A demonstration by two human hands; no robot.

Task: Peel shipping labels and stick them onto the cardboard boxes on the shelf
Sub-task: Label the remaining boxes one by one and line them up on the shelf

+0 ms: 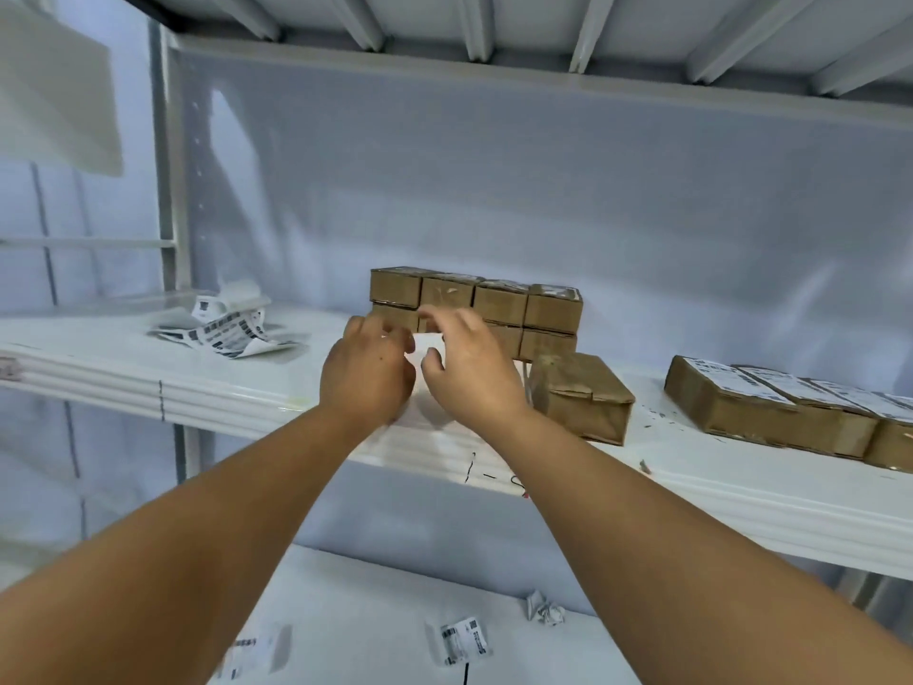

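Both hands are raised over the white shelf [237, 388] at the middle of the view. My left hand [368, 370] and my right hand [469, 368] hold a white label sheet [426, 346] between them, fingers curled at its edges; motion blur hides the exact grip. Just behind the hands stands a two-high stack of small cardboard boxes [499, 301]. One bare cardboard box [580, 395] sits alone to the right of my right hand. A row of boxes with labels on top [790, 407] lies at the far right.
A heap of printed label sheets and backing paper [227, 326] lies on the shelf at the left. On the lower shelf [375, 610] lie loose labels [464, 640], another label [257, 650] and a crumpled paper ball [543, 608]. An upper shelf runs overhead.
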